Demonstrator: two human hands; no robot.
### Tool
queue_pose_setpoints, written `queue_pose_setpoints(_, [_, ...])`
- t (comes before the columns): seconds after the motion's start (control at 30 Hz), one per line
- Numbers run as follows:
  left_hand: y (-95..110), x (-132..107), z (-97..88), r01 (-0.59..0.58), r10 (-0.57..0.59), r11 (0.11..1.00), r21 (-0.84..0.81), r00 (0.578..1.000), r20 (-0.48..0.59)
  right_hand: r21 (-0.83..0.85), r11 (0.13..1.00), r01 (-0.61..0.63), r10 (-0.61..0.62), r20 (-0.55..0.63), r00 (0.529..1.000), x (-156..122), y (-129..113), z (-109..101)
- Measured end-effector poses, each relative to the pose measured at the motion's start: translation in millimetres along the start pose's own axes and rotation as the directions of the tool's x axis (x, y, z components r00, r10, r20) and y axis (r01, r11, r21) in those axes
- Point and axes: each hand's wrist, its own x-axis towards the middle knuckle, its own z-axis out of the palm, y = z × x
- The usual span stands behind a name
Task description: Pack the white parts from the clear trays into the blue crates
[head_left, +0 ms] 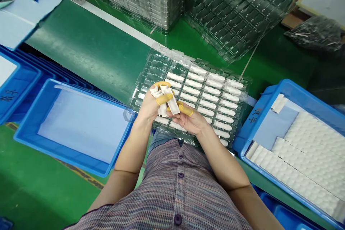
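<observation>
My left hand (149,106) holds a small bunch of white elongated pieces (158,95), and yellow finger cots cover its thumb and fingertips. My right hand (185,118), also wearing yellow finger cots, pinches a white piece (173,102) against the left hand's bundle. Both hands are just above a clear plastic blister tray (140,93). Rows of white elongated pieces (210,100) lie in its cells, and my hands and forearms hide its near corner.
A blue bin (78,125) lined with a pale sheet stands to my left, with more blue bins beyond it. To my right, a blue bin (269,115) holds white dimpled foam (309,154). Stacks of clear trays (237,14) rest on the green workbench (81,32).
</observation>
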Motion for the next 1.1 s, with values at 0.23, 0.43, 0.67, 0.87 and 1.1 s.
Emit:
queue_pose_setpoints(0.23, [-6, 5, -10.5, 0.083, -0.142, 0.955, -0.284, 0.971, -0.192, -0.376, 0.881, 0.287, -0.361, -0.142, 0.922, 33, -39, -25])
queue_pose_setpoints(0.43, [-8, 9, -18.8, 0.117, -0.314, 0.856, -0.503, 0.892, -0.325, -0.988, -0.156, -0.019, -0.771, 0.110, 0.627, 80, -110, -29])
queue_pose_setpoints(0.67, [-9, 7, -22.1, 0.084, -0.241, 0.880, -0.468, 0.927, -0.288, -0.811, -0.554, -0.189, -0.553, 0.189, 0.811, 111, -123, -12])
queue_pose_setpoints(0.87, [-13, 0, -23.2, -0.041, -0.025, 0.965, -0.259, 0.969, -0.247, -0.983, 0.108, 0.146, -0.566, 0.060, 0.822, 68, -75, -1])
queue_pose_setpoints(1.1, [-13, -3, -18.6, -0.106, 0.102, 0.994, -0.018, 0.982, -0.157, -0.453, 0.884, 0.115, -0.151, -0.045, 0.988, 15, -18, -1])
